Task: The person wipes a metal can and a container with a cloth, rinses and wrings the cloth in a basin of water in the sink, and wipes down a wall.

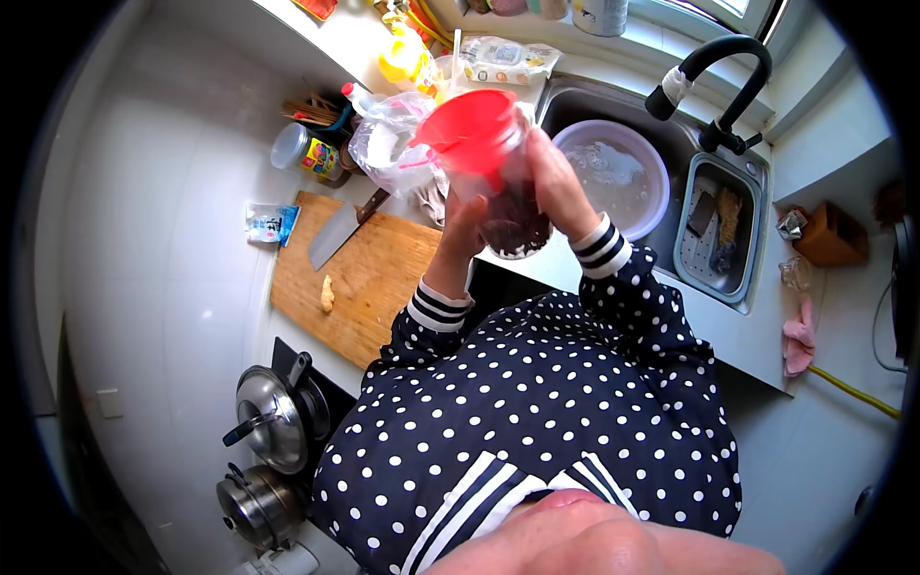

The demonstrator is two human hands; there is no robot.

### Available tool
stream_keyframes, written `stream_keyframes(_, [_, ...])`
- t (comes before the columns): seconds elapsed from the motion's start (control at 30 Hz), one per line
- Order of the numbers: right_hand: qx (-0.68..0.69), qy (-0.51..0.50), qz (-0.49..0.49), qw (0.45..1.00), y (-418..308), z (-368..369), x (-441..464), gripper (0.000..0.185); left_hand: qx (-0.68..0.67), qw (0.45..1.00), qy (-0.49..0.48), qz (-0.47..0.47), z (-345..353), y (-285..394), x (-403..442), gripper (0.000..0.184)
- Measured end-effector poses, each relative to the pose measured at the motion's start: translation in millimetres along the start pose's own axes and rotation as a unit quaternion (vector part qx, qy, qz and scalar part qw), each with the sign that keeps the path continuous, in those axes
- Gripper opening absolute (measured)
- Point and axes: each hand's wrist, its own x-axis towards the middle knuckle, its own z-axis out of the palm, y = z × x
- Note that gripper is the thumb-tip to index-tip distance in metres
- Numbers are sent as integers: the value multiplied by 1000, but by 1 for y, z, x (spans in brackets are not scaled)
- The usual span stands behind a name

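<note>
A clear jar (515,213) with dark contents and some white bits at its bottom is held up between both hands. A red funnel (467,125) sits at the jar's mouth, slightly blurred. My left hand (462,235) is closed round the jar's left side. Against its right side, near the top, my right hand (559,188) is wrapped. Below and to the left lies a wooden cutting board (369,273), with a knife (347,228) and a piece of ginger (328,294) on it.
A purple basin (661,192) of water stands in the sink under a black faucet (738,105). A plastic bag (383,144) and a lidded jar (311,153) are behind the board. Pots (273,412) stand at the lower left.
</note>
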Motion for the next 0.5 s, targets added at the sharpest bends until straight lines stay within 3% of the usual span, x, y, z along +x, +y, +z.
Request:
stream_keyframes(0.1, [-212,-9,-128,969,23,-2,-24,36,-53,998,-9,-18,-32,-6,10,75])
stream_keyframes(0.17, [-271,-5,-152,950,27,1,-43,41,77,993,61,59,-12,10,14,74])
stream_keyframes(0.23, [-291,5,-169,942,35,1,-49,46,113,985,76,107,-14,6,16,68])
stream_keyframes(0.33, [-370,-16,-267,890,35,-3,-47,58,98,979,128,126,-1,3,19,66])
stream_keyframes(0.37, [-374,-15,-260,890,35,-1,-46,75,99,977,145,123,6,3,18,69])
stream_keyframes(0.43, [-360,1,-284,889,37,-5,-41,85,100,971,184,117,20,3,13,76])
stream_keyframes(0.5, [-309,3,-256,916,45,-13,-36,88,138,973,137,126,18,1,12,81])
